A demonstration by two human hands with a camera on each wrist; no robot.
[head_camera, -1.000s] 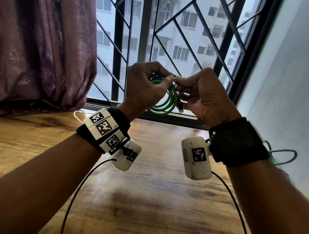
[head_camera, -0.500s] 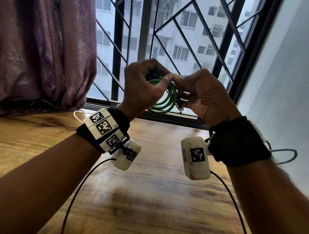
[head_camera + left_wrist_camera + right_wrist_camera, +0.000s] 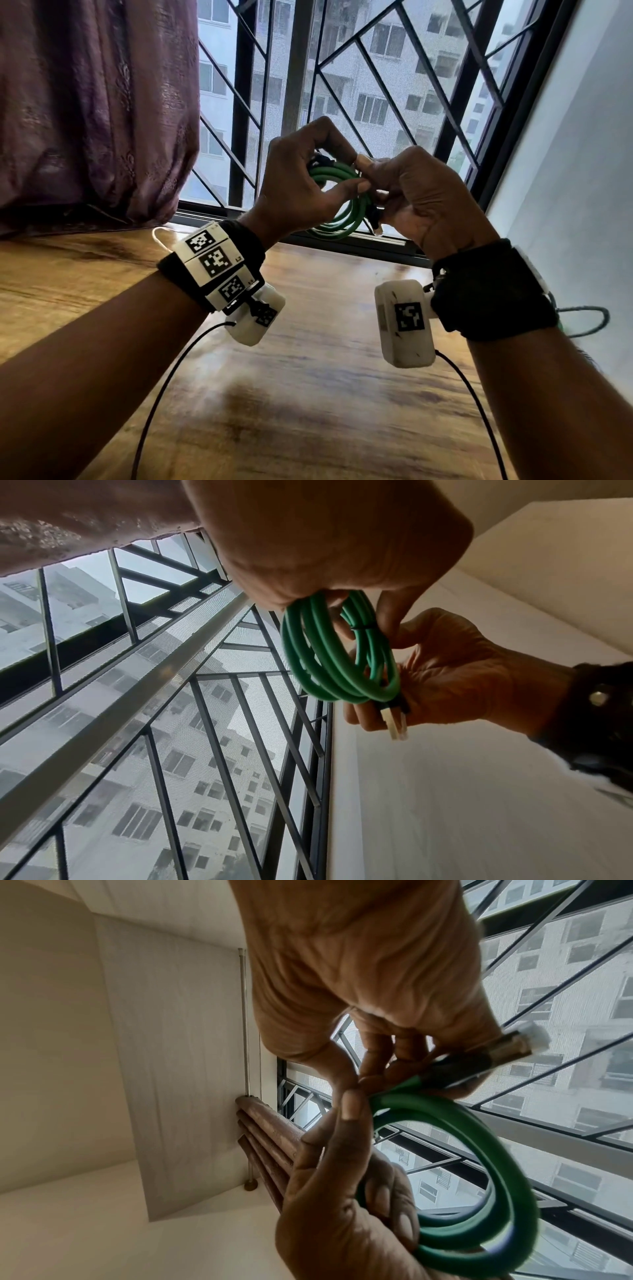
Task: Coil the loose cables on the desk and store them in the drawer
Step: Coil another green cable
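Cable: a green cable (image 3: 337, 192) wound into a coil of several loops, held up in the air between both hands in front of the window, above the far edge of the desk.
Coil detail: in the left wrist view a thin dark tie or band (image 3: 363, 627) crosses the strands near the top of the coil.
Plug: a black-booted connector with a clear tip (image 3: 395, 722) sticks out below the coil, lying against the right palm.
Left hand: the left hand (image 3: 298, 185) grips the left side of the coil, fingers curled over the top of the loops and the thumb stretched across to meet the right hand.
Right hand: the right hand (image 3: 428, 202) pinches the right side of the coil, fingertips bunched on the strands beside the left thumb, with the connector end inside its grasp.
Second green cable: a loop of green cable (image 3: 582, 322) shows behind the right wrist, by the white wall.
Desk: a glossy wooden desk (image 3: 308, 394) runs under both forearms up to the window frame.
Surroundings: a purple curtain (image 3: 96, 109) hangs at the left; a window grille (image 3: 373, 61) with a building beyond it.
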